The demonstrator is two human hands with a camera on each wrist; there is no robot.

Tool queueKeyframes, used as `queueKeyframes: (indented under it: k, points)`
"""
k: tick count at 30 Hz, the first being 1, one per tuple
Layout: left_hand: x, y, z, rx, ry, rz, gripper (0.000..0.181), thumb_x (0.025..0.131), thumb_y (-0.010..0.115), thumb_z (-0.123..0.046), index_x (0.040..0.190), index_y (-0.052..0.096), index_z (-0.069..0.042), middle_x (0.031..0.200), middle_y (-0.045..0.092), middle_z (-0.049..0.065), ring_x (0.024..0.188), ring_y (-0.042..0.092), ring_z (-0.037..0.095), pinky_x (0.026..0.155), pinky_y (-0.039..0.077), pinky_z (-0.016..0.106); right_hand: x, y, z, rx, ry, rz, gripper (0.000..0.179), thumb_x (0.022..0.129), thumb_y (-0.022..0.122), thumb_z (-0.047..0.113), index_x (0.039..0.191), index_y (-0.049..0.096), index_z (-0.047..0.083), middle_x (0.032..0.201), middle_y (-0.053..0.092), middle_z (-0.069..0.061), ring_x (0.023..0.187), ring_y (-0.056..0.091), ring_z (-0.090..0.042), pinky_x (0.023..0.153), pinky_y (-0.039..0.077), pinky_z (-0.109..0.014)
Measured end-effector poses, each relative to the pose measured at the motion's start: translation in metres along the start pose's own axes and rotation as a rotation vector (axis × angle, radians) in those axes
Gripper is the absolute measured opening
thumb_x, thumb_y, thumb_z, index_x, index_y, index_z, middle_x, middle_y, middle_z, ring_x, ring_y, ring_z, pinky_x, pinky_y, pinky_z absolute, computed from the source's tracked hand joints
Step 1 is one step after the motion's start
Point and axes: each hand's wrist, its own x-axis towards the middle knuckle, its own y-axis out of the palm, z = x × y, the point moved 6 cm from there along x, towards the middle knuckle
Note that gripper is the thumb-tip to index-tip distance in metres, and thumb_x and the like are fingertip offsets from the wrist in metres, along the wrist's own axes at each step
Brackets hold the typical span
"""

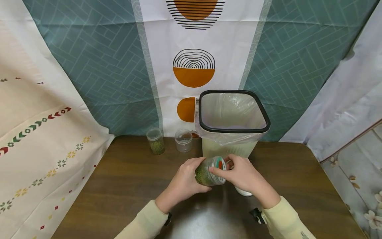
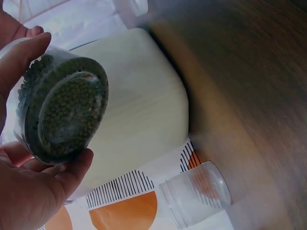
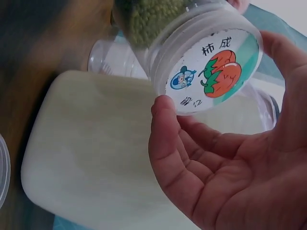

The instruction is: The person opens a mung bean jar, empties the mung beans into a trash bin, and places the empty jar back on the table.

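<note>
A clear plastic jar (image 1: 205, 172) of green beans is held tilted on its side above the table, its lid end toward the right. My left hand (image 1: 188, 177) grips the jar's body near the base, as the left wrist view shows with the bean-filled bottom (image 2: 69, 110). At the other end, my right hand (image 1: 243, 174) pinches the rim of the lid (image 3: 211, 72) between thumb and fingers. That lid is white and green with a printed persimmon picture, and it sits on the jar's mouth.
Behind my hands stands a cream bin (image 1: 229, 147) with a black rim and a plastic liner. Left of it are an empty clear jar (image 1: 183, 142) and another jar (image 1: 156, 142) partly filled with green beans. A white round lid (image 1: 243, 192) lies on the table below my right hand.
</note>
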Motion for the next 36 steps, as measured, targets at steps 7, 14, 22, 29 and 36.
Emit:
queueKeyframes:
  k: [7,14,22,29,36]
  points:
    - [-0.001,-0.007,0.008,-0.052,-0.023,-0.038,0.091,0.050,0.089,-0.040,0.130,0.051,-0.018,0.123,0.058,-0.005,0.108,0.056,0.013,0.089,0.051,0.033,-0.003,-0.016,-0.004,0.027,-0.040,0.030,0.072,0.069,0.067,0.066,0.116,0.054,0.013,0.098,0.064,0.000,0.078,0.060,-0.011,0.060,0.050,-0.025]
    - [-0.006,-0.017,0.018,-0.085,-0.093,-0.068,0.089,0.050,0.089,-0.042,0.129,0.052,-0.023,0.117,0.058,-0.009,0.103,0.057,0.009,0.085,0.051,0.031,0.000,-0.008,-0.018,0.029,-0.047,0.058,0.081,0.060,0.080,0.055,0.120,0.046,0.013,0.108,0.056,-0.002,0.067,0.058,-0.010,0.061,0.048,-0.026]
    - [-0.007,-0.019,0.020,-0.084,-0.113,-0.098,0.088,0.048,0.089,-0.044,0.127,0.053,-0.025,0.116,0.059,-0.012,0.102,0.056,0.004,0.085,0.051,0.026,0.004,0.005,-0.034,0.124,-0.074,0.093,0.087,0.058,0.087,0.033,0.125,0.039,0.009,0.112,0.049,-0.008,0.065,0.062,-0.013,0.060,0.050,-0.027]
    - [-0.008,-0.021,0.022,-0.081,-0.113,-0.117,0.087,0.047,0.090,-0.042,0.125,0.055,-0.025,0.114,0.060,-0.012,0.102,0.056,0.004,0.084,0.051,0.027,0.008,0.013,-0.038,0.085,-0.122,0.123,0.086,0.054,0.087,0.018,0.129,0.047,0.005,0.098,0.058,-0.008,0.066,0.060,-0.014,0.057,0.050,-0.026]
    - [-0.009,-0.017,0.023,-0.076,-0.113,-0.110,0.088,0.048,0.090,-0.042,0.126,0.055,-0.023,0.115,0.060,-0.010,0.101,0.057,0.005,0.084,0.051,0.028,0.014,0.027,-0.042,0.039,-0.170,0.088,0.086,0.043,0.090,0.015,0.122,0.056,0.005,0.111,0.062,-0.006,0.086,0.056,-0.016,0.071,0.048,-0.029]
